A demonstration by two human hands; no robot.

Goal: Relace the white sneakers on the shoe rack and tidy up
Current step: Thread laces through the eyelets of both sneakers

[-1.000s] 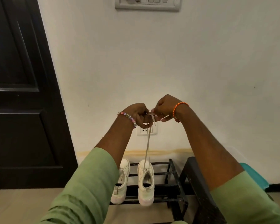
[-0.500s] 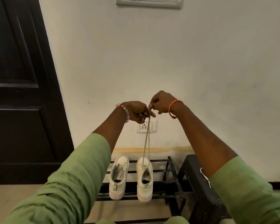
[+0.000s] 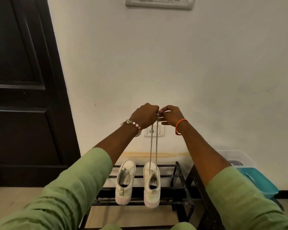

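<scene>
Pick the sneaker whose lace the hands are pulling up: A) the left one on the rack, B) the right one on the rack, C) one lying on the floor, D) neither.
B: both strands of the lace run from the right sneaker on the rack up to the left hand and right hand, which pinch them together.

My two white sneakers [image 3: 125, 181] [image 3: 152, 185] sit side by side on the black metal shoe rack [image 3: 176, 193], heels toward me.
</scene>
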